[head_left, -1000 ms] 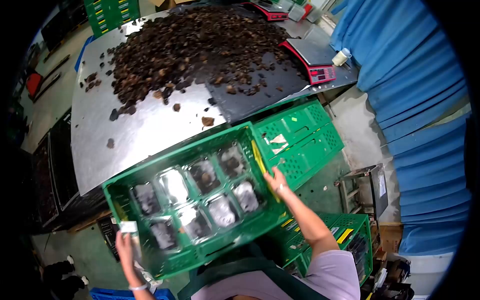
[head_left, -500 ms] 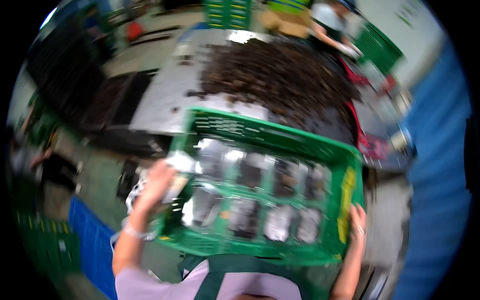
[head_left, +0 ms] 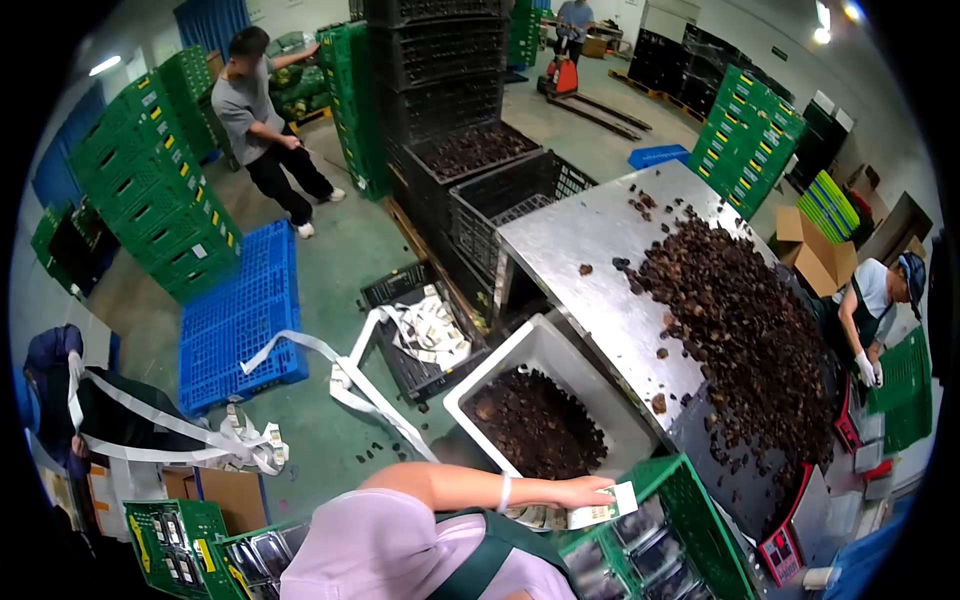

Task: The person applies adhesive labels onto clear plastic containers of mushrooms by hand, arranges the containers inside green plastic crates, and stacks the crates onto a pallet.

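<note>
My left hand (head_left: 585, 491) is closed on a strip of white printed labels (head_left: 612, 506), with more labels bunched below the wrist. It is over the near left side of a green crate (head_left: 702, 500), which holds several clear plastic packs (head_left: 640, 525) with dark contents. A long white backing strip (head_left: 365, 400) trails across the floor to behind my forearm. Past the arm stands a pale grey tub (head_left: 478, 392) partly filled with dark dried pieces (head_left: 540, 425) that look like mushrooms or fungus. My right hand is out of view.
A metal table (head_left: 560, 235) bears a big heap of dark pieces (head_left: 740, 320); a gloved co-worker (head_left: 865, 310) works at its far side. Black crates (head_left: 440, 80), a blue pallet (head_left: 240, 320) and stacked green crates (head_left: 150, 190) stand left. Another person (head_left: 265, 130) touches a crate stack.
The view has swung left, bringing more floor, tub and crate stacks into sight. The green crate now sits lower right. My right hand, earlier at its right end, has left the picture.
</note>
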Tool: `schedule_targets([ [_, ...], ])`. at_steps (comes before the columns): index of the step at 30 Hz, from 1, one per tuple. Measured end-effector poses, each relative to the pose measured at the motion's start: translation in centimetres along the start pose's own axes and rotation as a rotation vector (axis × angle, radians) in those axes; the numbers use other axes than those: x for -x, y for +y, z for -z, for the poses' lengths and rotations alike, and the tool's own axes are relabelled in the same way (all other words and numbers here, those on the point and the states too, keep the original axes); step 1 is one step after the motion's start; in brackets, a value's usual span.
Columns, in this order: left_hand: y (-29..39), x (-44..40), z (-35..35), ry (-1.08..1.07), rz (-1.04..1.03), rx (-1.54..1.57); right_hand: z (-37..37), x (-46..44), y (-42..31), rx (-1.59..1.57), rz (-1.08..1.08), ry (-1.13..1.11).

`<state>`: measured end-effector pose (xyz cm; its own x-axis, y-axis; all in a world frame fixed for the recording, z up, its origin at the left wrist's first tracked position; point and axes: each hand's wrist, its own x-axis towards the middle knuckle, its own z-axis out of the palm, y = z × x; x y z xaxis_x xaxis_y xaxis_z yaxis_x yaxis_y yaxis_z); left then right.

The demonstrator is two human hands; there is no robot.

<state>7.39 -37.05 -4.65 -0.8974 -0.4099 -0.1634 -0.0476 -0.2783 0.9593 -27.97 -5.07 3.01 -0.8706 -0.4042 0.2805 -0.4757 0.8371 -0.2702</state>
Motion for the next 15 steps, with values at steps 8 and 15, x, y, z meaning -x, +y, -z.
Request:
schedule_targets([
  [8, 5.6, 18.2, 17.2, 0.622, -0.056, 0.165, -6.5, -3.6, -14.4, -0.438, 0.398, -0.234],
  [15, 3.9, 47.8, 32.1, 1.681, -0.399, 0.136, -14.2, 1.6, -35.7, -0.676, 0.669, -0.188],
])
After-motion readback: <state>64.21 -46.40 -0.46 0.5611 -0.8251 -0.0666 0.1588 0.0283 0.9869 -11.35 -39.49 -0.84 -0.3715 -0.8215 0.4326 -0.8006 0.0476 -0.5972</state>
